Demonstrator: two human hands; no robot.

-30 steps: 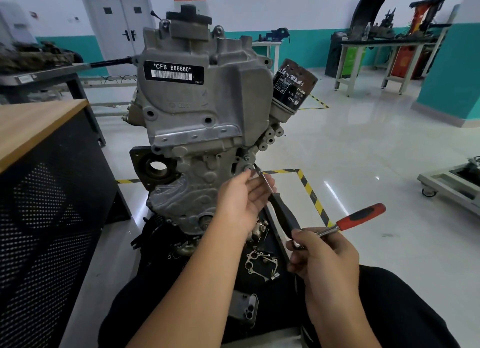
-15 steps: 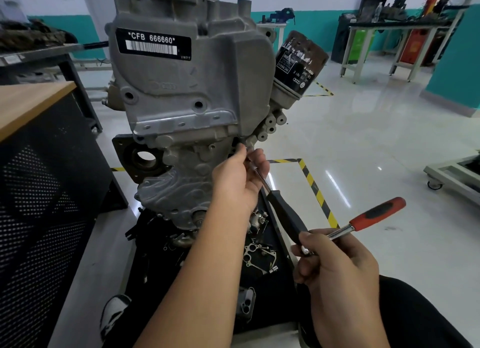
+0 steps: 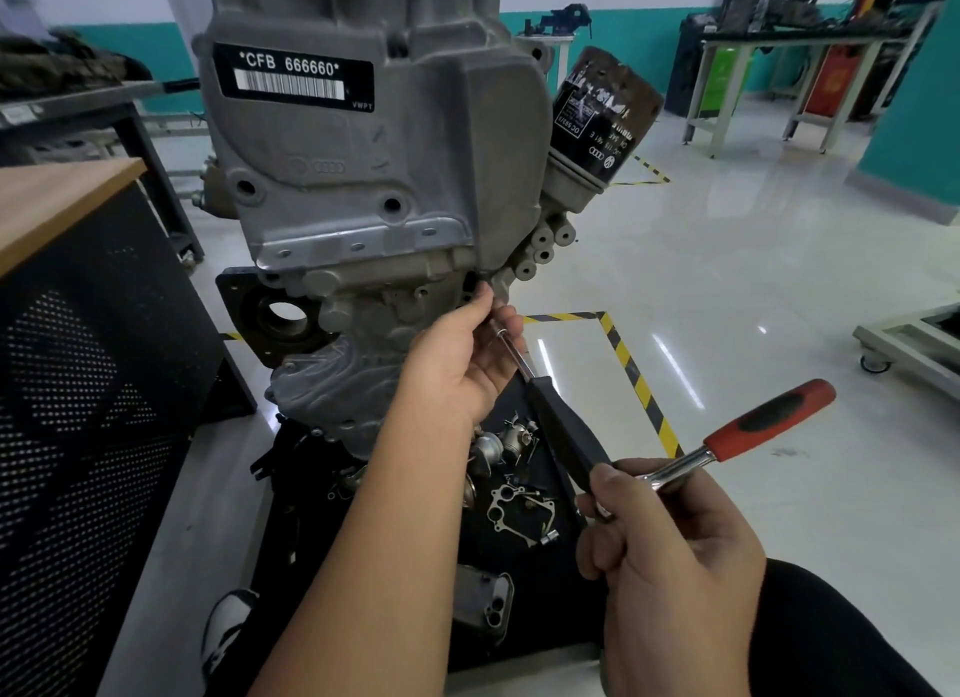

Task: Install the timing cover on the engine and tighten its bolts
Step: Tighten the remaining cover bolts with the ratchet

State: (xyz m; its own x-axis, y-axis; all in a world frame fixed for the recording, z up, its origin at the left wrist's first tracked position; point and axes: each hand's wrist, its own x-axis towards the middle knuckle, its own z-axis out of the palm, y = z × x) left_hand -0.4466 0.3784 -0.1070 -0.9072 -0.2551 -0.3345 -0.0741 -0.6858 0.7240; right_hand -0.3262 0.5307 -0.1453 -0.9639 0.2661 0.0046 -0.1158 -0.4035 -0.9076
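My left hand has crept up since a second ago, fingers now pinching the driver tip right at the bolt hole under the cover, already seated on the engine. Right hand grips driver handle plus ratchet. Looks like bolt starting.

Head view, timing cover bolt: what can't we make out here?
- Bolt and driver tip: hidden behind the left hand, whose fingers cover the spot at the timing cover lower right corner.
- Whether the bolt is seated: cannot tell.
- Ratchet head and the screwdriver handle's end: hidden inside the right hand.
- Engine top: cut off by the upper frame edge.
- Loose parts on the black tray: too small to identify.
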